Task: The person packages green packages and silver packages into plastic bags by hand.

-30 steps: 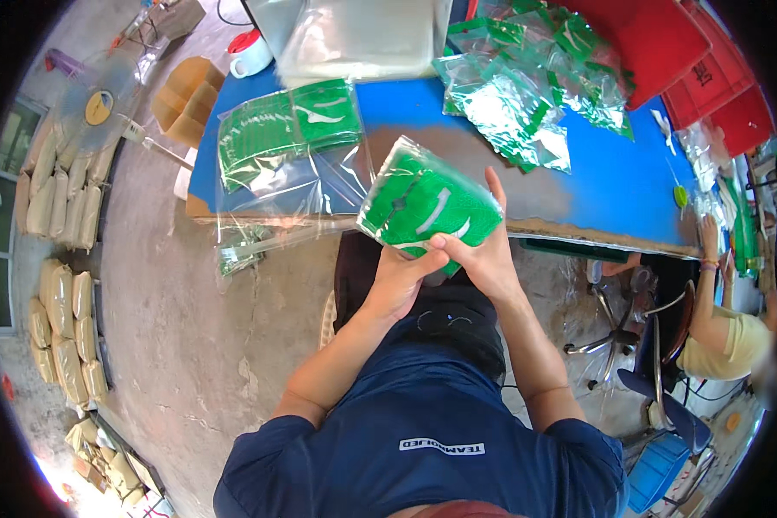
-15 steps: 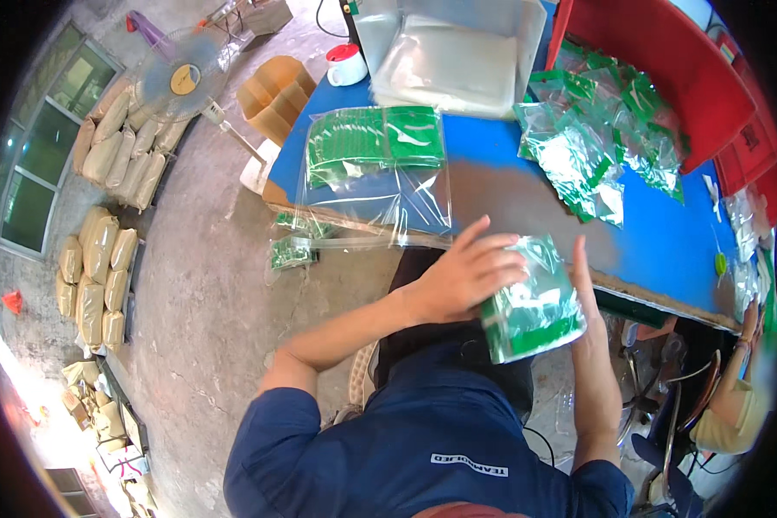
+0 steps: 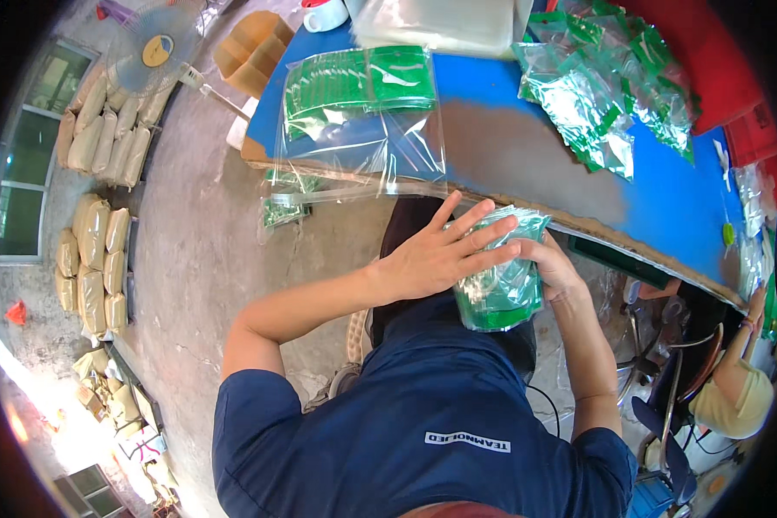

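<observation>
In front of my lap, just below the table edge, I have a stack of green-and-clear plastic packets [image 3: 496,293]. My right hand [image 3: 554,266] is closed around its right side, with the thumb over the top and the other fingers mostly hidden. My left hand [image 3: 445,250] lies across the upper left of the stack, its fingers stretched out and apart. On the table's left part sits a large clear bag [image 3: 363,155] with rows of similar green packets [image 3: 345,82] inside. Its open end hangs over the front edge.
A loose pile of green packets [image 3: 591,104] covers the blue table's [image 3: 483,82] right side, by a red bin [image 3: 708,52]. Clear bags [image 3: 440,26] and a white mug [image 3: 325,15] stand behind. More green packets [image 3: 285,207] sit below the edge. A co-worker's arm [image 3: 734,354] shows at right.
The packet stack has shifted slightly left and been turned. My right hand has gone from flat against its side to gripping it. My left hand has spread over the top. The view has tilted down.
</observation>
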Demonstrator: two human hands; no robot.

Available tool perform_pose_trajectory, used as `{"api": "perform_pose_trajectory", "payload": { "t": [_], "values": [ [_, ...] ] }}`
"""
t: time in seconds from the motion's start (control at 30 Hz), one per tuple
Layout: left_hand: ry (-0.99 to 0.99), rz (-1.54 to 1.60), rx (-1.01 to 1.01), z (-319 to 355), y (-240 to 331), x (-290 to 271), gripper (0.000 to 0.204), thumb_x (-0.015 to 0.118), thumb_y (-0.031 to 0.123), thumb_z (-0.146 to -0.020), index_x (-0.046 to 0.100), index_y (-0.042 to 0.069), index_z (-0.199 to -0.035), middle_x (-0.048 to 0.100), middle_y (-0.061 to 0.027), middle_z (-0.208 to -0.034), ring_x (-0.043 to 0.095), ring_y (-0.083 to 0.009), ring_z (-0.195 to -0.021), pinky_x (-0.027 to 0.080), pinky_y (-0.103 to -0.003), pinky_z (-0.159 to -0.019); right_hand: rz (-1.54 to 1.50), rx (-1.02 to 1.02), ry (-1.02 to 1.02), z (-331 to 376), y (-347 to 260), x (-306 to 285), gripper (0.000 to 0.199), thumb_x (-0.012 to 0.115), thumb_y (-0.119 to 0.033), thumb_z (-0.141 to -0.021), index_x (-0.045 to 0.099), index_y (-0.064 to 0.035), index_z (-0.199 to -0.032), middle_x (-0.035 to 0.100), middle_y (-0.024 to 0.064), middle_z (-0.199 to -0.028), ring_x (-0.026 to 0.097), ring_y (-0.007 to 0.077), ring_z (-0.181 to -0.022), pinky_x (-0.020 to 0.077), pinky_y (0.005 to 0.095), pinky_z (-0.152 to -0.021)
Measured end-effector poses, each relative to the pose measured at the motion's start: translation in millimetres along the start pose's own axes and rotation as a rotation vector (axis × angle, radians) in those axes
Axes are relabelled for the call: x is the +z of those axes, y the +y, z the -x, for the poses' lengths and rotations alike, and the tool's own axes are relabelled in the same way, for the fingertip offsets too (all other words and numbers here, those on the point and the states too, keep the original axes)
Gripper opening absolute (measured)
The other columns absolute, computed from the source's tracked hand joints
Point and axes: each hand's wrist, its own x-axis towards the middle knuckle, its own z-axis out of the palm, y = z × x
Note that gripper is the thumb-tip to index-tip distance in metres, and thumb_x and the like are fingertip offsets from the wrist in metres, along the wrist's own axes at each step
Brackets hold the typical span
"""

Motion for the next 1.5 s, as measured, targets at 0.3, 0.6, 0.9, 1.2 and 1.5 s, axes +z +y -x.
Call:
{"api": "perform_pose_trajectory", "payload": {
  "t": [0.3,0.6,0.9,1.2,1.5],
  "values": [
    [0.046,-0.078,-0.374,-13.5,-102.9,-23.8,0.091,0.075,0.006,-0.065,0.037,0.008,-0.148,0.027,-0.0207,-0.155,0.025,-0.0428,-0.144,0.021,-0.057,-0.118,-0.298,-0.064,0.058,-24.0,9.7,-4.0,0.056,0.068,-0.033,-0.083,0.057,0.0007,-0.126,0.067,0.0118,-0.116,0.066,0.0236,-0.102,0.0538,0.0384,-0.092],
    [0.036,-0.307,-0.43,39.5,-126.0,-50.3,0.07,0.068,-0.002,-0.068,0.052,0.01,-0.135,0.046,-0.0137,-0.144,0.04,-0.0361,-0.137,0.031,-0.05,-0.115,-0.398,-0.09,0.142,-10.8,15.7,-24.0,0.051,0.07,-0.031,-0.083,0.059,0.0002,-0.122,0.068,0.0116,-0.111,0.068,0.0237,-0.097,0.0549,0.0389,-0.09],
    [-0.04,-0.41,-0.514,127.3,-140.6,-93.7,0.062,0.075,0.01,-0.074,0.055,0.008,-0.132,0.049,-0.0146,-0.14,0.044,-0.0355,-0.134,0.036,-0.049,-0.111,-0.308,-0.096,0.06,-24.5,21.0,-4.0,0.054,0.072,-0.029,-0.083,0.056,0.0009,-0.125,0.066,0.0105,-0.111,0.067,0.0202,-0.096,0.0562,0.0349,-0.086],
    [-0.017,-0.524,-0.441,105.8,-141.5,-79.7,0.054,0.068,-0.004,-0.069,0.061,0.008,-0.122,0.059,-0.0126,-0.117,0.058,-0.032,-0.11,0.048,-0.044,-0.09,-0.213,-0.134,0.066,-29.7,23.3,9.9,0.054,0.068,-0.027,-0.085,0.053,0.0005,-0.128,0.066,0.0102,-0.11,0.067,0.0209,-0.097,0.0562,0.0361,-0.087],
    [0.186,-0.386,-0.313,62.7,-138.5,-77.7,0.031,0.07,-0.002,-0.075,0.068,0.008,-0.105,0.06,-0.0075,-0.089,0.061,-0.0265,-0.083,0.05,-0.037,-0.069,-0.189,-0.242,0.099,-30.8,15.6,23.4,0.04,0.067,-0.018,-0.088,0.057,0.0003,-0.121,0.066,0.0088,-0.107,0.066,0.0171,-0.093,0.0549,0.0318,-0.082]
  ]
}}
